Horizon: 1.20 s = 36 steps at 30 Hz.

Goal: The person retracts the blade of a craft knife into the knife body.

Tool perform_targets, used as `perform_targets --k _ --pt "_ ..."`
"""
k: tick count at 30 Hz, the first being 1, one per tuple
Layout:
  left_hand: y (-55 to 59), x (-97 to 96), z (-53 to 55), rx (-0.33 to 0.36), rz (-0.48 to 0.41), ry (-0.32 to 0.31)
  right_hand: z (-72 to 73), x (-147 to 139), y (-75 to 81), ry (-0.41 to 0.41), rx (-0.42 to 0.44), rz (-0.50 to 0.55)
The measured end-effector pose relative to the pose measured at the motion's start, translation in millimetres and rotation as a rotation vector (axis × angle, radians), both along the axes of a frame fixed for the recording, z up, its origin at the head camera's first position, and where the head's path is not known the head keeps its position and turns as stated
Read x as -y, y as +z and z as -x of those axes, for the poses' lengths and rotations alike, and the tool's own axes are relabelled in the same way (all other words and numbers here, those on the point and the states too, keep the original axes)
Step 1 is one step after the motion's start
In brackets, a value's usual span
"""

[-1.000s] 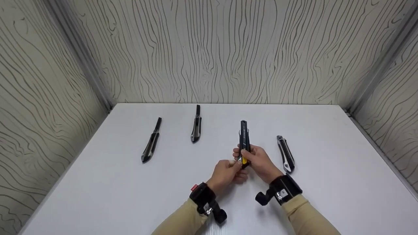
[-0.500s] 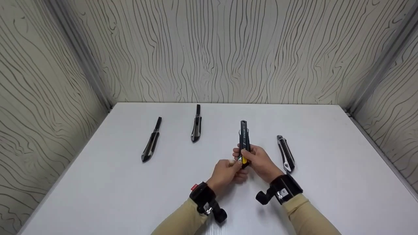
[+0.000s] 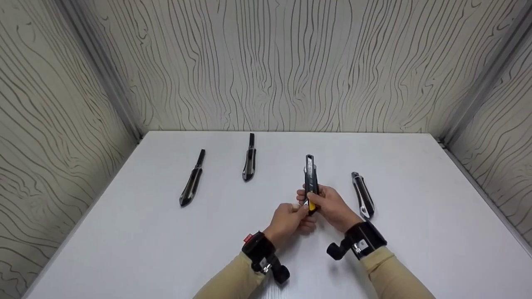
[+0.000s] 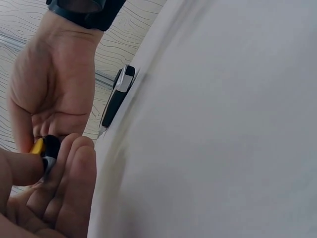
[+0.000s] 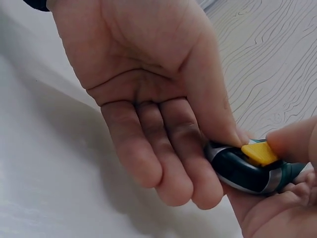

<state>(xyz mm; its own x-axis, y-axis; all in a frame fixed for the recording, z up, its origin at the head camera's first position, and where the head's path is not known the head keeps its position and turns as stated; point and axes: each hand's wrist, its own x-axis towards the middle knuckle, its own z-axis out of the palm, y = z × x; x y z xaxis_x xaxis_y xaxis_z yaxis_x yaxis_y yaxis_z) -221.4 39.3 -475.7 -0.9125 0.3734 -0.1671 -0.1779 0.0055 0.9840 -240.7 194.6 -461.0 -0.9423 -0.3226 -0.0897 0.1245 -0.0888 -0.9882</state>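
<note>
Head view: I have left hand [image 3: 286, 221] pinching, right hand [image 3: 335, 207] gripping the utility knife [image 3: 310, 176]; right should brace it firmly.

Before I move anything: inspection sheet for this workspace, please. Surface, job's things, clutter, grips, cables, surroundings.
Surface: white table, flat, faint streaks near the front.
Job's things: held knife, dark with a yellow part; upper end points toward the far edge; can't tell whether a blade is out.
Clutter: far-left knife, centre-left knife and right knife, lying apart from one another.
Grips: left grip pinches the held knife's near end; right grip holds its body, thumb on the yellow part.
Cables: nothing seen.
Surroundings: wood-grain-patterned panels left, back and right; metal posts at both far corners.
</note>
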Motion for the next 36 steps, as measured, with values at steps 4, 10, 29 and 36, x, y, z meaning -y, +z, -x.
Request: perform_targets --k 4,10,29,36 --pt "0.0 -3.6 -0.8 0.025 -0.017 -0.015 -1.0 -3.8 -0.3 -0.012 -0.011 -0.051" --pt "-0.3 -9.5 -0.6 0.054 -0.013 -0.039 -2.5 -11.3 0.5 -0.040 -0.031 -0.132" --pt "6.9 -35.5 7.1 0.107 0.083 -0.171 -7.6 -50.0 5.9 -0.281 -0.040 -0.581" --pt "10.7 -39.7 7.7 0.093 0.129 -0.149 -6.9 -58.8 8.2 -0.329 -0.088 -0.838"
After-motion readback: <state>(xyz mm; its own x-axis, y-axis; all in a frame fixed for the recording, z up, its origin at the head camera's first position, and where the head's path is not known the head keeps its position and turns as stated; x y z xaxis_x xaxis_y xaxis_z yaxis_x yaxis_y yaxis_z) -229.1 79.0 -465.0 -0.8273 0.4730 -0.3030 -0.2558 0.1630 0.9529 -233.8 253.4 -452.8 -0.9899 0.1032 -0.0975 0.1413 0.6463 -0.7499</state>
